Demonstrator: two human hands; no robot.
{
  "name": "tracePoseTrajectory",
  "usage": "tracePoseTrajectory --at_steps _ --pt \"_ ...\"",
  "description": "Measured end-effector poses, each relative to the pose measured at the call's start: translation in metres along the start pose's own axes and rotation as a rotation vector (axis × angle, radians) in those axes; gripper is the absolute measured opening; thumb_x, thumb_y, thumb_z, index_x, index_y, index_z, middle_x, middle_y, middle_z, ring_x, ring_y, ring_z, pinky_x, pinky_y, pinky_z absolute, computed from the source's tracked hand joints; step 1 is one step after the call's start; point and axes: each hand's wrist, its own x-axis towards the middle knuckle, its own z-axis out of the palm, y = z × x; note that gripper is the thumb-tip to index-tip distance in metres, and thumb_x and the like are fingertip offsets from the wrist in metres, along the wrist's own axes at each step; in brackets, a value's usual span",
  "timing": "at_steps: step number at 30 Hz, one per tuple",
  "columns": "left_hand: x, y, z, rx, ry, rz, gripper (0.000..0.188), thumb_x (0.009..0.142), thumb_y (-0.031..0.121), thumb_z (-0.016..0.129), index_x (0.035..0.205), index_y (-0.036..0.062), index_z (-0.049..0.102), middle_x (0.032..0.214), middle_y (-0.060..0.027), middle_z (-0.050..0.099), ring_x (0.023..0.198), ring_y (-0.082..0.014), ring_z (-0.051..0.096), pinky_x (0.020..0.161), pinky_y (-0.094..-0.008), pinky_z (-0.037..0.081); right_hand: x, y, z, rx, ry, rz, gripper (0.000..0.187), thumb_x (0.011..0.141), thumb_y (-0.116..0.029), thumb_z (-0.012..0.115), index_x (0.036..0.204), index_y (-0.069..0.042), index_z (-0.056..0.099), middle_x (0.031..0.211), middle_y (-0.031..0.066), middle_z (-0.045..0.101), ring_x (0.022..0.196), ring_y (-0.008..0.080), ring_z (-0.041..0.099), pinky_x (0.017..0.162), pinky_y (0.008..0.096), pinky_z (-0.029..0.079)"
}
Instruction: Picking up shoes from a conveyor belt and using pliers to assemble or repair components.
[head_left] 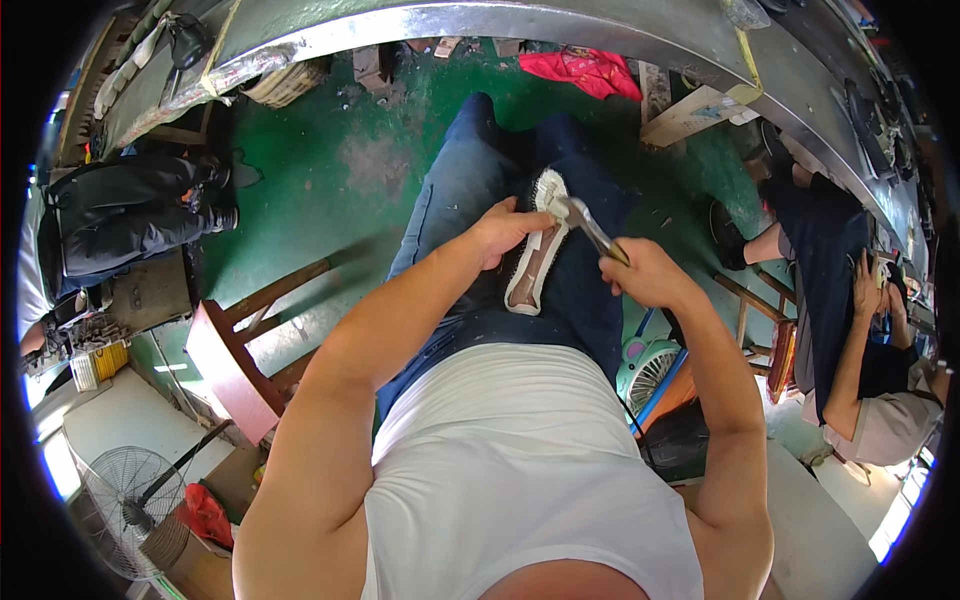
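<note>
Overhead, a long metal table (600,35) is seen curving across the top of the view, above a worn green floor (330,150) marked with bare patches. A red cloth (585,70) is noted on the floor beneath the table edge, and a flat pale cardboard piece (690,115) lies just beside it to the right. A wooden stool (235,365) is placed at the left of the seated person, and a standing wire fan (125,505) is seen at the lower left. A small green fan (648,370) is positioned on the floor at the right, near a second seated person (850,330) whose hands are kept at their own work.

No filled container can be made out; a woven basket (285,85) is observed under the table at the upper left, its contents not discernible.

On the lap, across dark blue trousers (470,190), a shoe upper on its last (535,255) is held sole side up, pale at the rim and brown in the middle. The left hand (505,232) is closed around its left side. The right hand (645,272) is closed on the handles of metal pincers (590,228), whose head is set against the toe end of the shoe.
</note>
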Motion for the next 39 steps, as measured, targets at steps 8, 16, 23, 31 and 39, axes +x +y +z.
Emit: tracePoseTrajectory --at_steps 8,16,23,31,39 --pt "0.014 -0.006 -0.003 -0.032 0.000 -0.015 0.119 0.077 0.028 0.082 0.151 -0.0133 -0.002 0.148 -0.0277 0.038 0.133 -0.0300 0.047 0.108 -0.0437 0.040 -0.024 0.000 0.039 -0.586 0.195 -0.327 0.033 0.089 -0.017 0.064 0.116 0.002 0.057 0.101 0.0211 0.067 0.094 0.0368 0.067 0.076 0.0464 0.054" --pt "-0.021 -0.025 0.010 0.437 -0.038 0.325 0.106 0.085 0.027 0.076 0.156 0.0037 0.000 0.146 -0.0203 0.041 0.134 -0.0271 0.044 0.112 -0.0365 0.035 -0.033 0.045 0.056 -0.575 0.200 -0.131 0.016 0.089 -0.013 0.062 0.094 0.001 0.054 0.090 0.0183 0.066 0.078 0.0368 0.068 0.068 0.0453 0.055" --pt "0.003 -0.055 0.017 0.083 0.008 0.346 0.094 0.090 0.011 0.070 0.156 0.0083 0.002 0.140 -0.0149 0.045 0.128 -0.0219 0.046 0.109 -0.0334 0.037 -0.048 0.038 0.072 -0.700 0.298 -0.265 0.016 0.091 -0.015 0.060 0.094 -0.001 0.055 0.085 0.0184 0.066 0.074 0.0386 0.068 0.066 0.0450 0.055" --pt "-0.024 -0.056 -0.007 0.570 -0.186 0.312 0.113 0.091 0.029 0.067 0.150 0.0020 -0.026 0.159 -0.0308 0.000 0.150 -0.0378 0.008 0.120 -0.0358 0.016 -0.043 0.051 0.064 -0.578 0.157 -0.123 0.028 0.092 -0.025 0.062 0.094 0.002 0.057 0.083 0.0246 0.067 0.075 0.0396 0.068 0.065 0.0457 0.054" --pt "-0.019 -0.060 -0.008 0.650 -0.149 0.302 0.122 0.088 0.017 0.068 0.142 0.0082 -0.041 0.159 -0.0269 0.013 0.147 -0.0285 0.023 0.117 -0.0300 0.020 -0.044 0.013 0.018 -0.078 -0.040 -0.093 0.032 0.097 -0.032 0.058 0.096 0.000 0.059 0.078 0.0239 0.064 0.079 0.0421 0.064 0.070 0.0481 0.049"
